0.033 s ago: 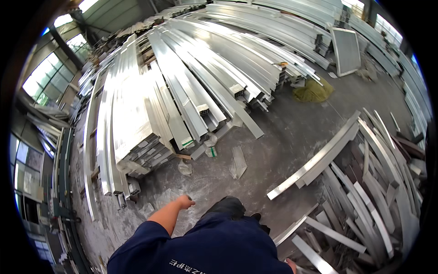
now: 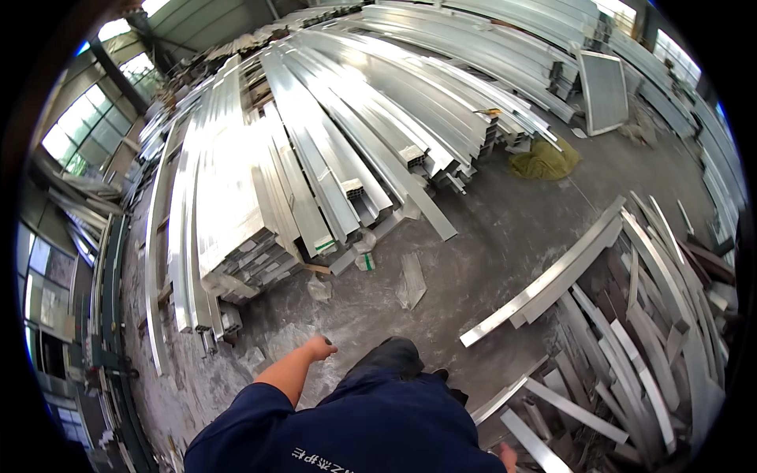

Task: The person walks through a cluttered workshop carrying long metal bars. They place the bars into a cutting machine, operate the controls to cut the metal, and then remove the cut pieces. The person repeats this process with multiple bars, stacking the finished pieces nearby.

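My left hand (image 2: pixel 321 347) hangs in front of my body over the grey floor, its fingers curled in and nothing showing in them. It touches none of the metal. Of my right hand (image 2: pixel 507 456) only a small part shows at the lower edge, beside my dark blue shirt (image 2: pixel 347 422); its fingers are hidden. Nearest to that hand lie loose silvery metal profiles (image 2: pixel 532 441). Ahead of my left hand is a wrapped bundle of rectangular metal tubes (image 2: pixel 252 264), with scraps of clear plastic film (image 2: pixel 319 289) on the floor before it.
Long metal profiles (image 2: pixel 378 102) lie stacked across the far side, their ends toward me. A heap of offcuts (image 2: pixel 631 339) fills the right, one long bar (image 2: pixel 544 272) jutting out. A yellow-green sack (image 2: pixel 544 160) and a framed panel (image 2: pixel 603 93) stand beyond. Dark green machinery (image 2: pixel 106 347) runs along the left.
Slightly more of my right hand shows at the lower edge. The view has shifted a little; my left hand keeps its place and pose.
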A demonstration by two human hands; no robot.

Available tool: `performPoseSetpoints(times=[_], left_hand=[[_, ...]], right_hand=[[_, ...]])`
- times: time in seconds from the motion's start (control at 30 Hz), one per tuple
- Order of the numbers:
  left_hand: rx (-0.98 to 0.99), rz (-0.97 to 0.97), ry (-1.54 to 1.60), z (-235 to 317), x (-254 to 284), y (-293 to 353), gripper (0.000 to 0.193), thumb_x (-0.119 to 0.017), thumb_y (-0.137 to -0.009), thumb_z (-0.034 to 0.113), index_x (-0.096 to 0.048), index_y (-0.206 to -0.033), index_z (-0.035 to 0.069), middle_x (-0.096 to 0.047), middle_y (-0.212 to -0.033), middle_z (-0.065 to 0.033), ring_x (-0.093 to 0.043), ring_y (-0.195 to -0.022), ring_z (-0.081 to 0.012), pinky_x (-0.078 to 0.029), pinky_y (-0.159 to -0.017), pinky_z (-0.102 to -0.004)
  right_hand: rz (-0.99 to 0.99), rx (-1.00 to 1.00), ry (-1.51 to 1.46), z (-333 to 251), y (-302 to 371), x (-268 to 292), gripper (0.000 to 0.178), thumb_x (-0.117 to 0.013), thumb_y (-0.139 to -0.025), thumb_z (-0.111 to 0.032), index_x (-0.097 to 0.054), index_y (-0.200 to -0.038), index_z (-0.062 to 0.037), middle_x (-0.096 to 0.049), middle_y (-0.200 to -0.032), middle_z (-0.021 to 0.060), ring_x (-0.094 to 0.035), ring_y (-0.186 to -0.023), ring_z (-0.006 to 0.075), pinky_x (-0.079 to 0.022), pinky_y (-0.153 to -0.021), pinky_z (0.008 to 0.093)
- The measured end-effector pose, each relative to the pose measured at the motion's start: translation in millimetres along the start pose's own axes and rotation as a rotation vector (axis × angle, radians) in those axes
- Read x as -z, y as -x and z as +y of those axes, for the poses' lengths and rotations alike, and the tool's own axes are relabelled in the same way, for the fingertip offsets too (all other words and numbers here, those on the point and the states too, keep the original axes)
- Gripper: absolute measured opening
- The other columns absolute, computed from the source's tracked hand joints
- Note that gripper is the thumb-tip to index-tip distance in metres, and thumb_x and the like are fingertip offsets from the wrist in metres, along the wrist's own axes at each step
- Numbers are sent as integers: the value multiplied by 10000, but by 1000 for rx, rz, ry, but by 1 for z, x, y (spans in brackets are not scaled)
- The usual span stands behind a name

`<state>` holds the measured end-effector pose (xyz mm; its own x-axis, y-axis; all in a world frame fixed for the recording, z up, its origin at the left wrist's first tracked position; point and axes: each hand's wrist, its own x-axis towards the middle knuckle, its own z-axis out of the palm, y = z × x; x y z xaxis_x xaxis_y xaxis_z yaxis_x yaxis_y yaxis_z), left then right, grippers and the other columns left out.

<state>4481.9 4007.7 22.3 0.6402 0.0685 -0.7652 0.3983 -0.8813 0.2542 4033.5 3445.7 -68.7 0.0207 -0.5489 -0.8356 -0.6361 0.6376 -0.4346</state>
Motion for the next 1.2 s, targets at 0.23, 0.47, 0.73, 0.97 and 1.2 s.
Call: performPoseSetpoints(times=[0.23, 0.47, 0.73, 0.97, 1.2], left_hand=[[-78, -260, -276, 83, -27, -18, 468, -653, -774, 429, -710, -1019, 35, -699, -964, -167, -663, -912, -312, -506, -835, -398], [-105, -77, -205, 185, 16, -98, 467, -648, -768, 415, -707, -1029, 32, -675, -1060, -188, -634, -1006, -341, -487, -891, -402], [-236, -134, -147, 322, 65, -208, 458, -650, -769, 412, -716, -972, 7, -677, -1020, -211, -645, -978, -333, -495, -866, -410], [-144, -194, -115, 394, 103, -287, 456, -670, -761, 392, -704, -950, -22, -699, -900, -173, -678, -859, -283, -516, -799, -374], [-64, -202, -87, 501, 138, -333, 404, -665, -769, 318, -693, -952, -41, -697, -813, -128, -672, -679, -215, -529, -666, -333]], right_hand=[[-183, 281, -115, -243, -48, -28, 224, -552, -932, -228, -591, -1000, -18, -603, -879, 85, -589, -750, 196, -500, -603, 328], [-286, 336, 259, -239, -55, -85, 260, -578, -911, -292, -602, -938, -34, -596, -773, 55, -597, -701, 235, -497, -591, 370], [-352, 810, 1338, -211, -53, -55, 267, -601, -881, -236, -629, -1028, -14, -651, -980, 214, -629, -810, 362, -507, -729, 426], [-101, 148, 53, -416, -30, -162, 350, -595, -909, -194, -577, -1156, 54, -645, -960, 139, -641, -794, 235, -525, -651, 344], [-201, 133, 74, -530, -77, -235, 332, -617, -893, -208, -590, -1100, 50, -645, -851, 115, -631, -690, 210, -532, -614, 341]])
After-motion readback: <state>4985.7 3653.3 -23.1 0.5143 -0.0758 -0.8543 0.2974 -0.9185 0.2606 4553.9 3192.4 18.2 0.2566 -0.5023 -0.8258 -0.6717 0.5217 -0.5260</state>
